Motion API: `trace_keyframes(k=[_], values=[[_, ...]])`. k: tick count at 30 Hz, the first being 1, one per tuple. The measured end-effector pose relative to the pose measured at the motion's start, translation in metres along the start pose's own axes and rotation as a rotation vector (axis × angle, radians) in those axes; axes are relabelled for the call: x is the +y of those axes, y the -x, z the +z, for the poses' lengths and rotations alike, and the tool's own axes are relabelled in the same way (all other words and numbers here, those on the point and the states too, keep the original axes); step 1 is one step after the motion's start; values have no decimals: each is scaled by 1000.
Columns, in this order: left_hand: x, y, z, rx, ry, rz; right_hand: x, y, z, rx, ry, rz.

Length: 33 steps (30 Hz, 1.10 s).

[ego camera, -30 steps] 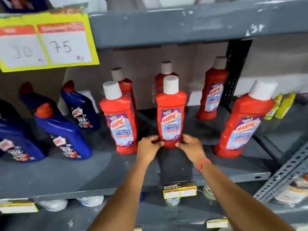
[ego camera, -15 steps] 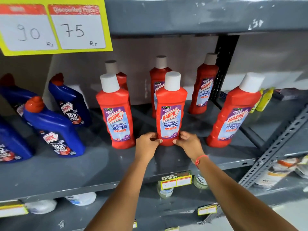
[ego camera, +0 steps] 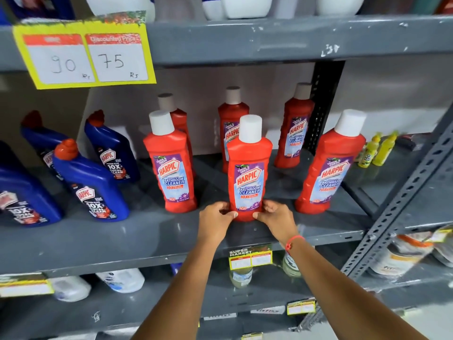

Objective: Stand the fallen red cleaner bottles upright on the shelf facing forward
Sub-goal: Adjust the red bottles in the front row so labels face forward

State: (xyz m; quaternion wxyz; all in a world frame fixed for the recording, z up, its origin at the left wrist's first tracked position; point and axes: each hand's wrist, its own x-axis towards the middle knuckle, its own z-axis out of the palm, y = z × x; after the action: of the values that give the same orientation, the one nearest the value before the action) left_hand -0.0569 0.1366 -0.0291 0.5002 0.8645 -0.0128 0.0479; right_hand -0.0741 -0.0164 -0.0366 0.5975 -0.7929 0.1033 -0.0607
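Several red cleaner bottles with white caps stand upright on the grey shelf (ego camera: 122, 241), labels facing me. The front middle bottle (ego camera: 248, 173) is gripped at its base by both hands: my left hand (ego camera: 215, 222) on its left side, my right hand (ego camera: 277, 222) on its right. Another red bottle (ego camera: 170, 165) stands to its left and one (ego camera: 328, 168) to its right. Three more red bottles (ego camera: 231, 128) stand in the back row. No red bottle lies flat in view.
Blue cleaner bottles (ego camera: 90, 182) lean at the left of the shelf. A yellow price sign (ego camera: 85, 55) hangs from the shelf above. A black upright post (ego camera: 323, 99) and small yellow bottles (ego camera: 377, 148) are at the right. Lower shelves hold more goods.
Both hands stay on the base of the front middle bottle, which remains upright. The bottle has turned slightly so its label faces me more squarely; my view has shifted.
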Motion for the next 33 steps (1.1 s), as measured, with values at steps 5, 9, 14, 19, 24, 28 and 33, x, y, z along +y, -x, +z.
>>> trace_keyframes(k=[5,9,14,19,24,28,33], values=[[3,4,-3,-7,-27,12,-2,8,5,67,35,4],[-12,14,-21,103,8,-49,2,44,17,372,-56,12],[-42,18,-62,344,20,-125,-9,71,56,132,84,-199],[-56,-4,-100,395,35,-185,-38,46,106,-186,92,-172],[-64,-27,-120,186,68,-197,-49,7,130,-207,133,-46],[-68,-37,-121,105,70,-128,-51,-14,138,-233,162,-20],[-67,-39,-117,124,56,-79,-52,-18,150,-214,177,-44]])
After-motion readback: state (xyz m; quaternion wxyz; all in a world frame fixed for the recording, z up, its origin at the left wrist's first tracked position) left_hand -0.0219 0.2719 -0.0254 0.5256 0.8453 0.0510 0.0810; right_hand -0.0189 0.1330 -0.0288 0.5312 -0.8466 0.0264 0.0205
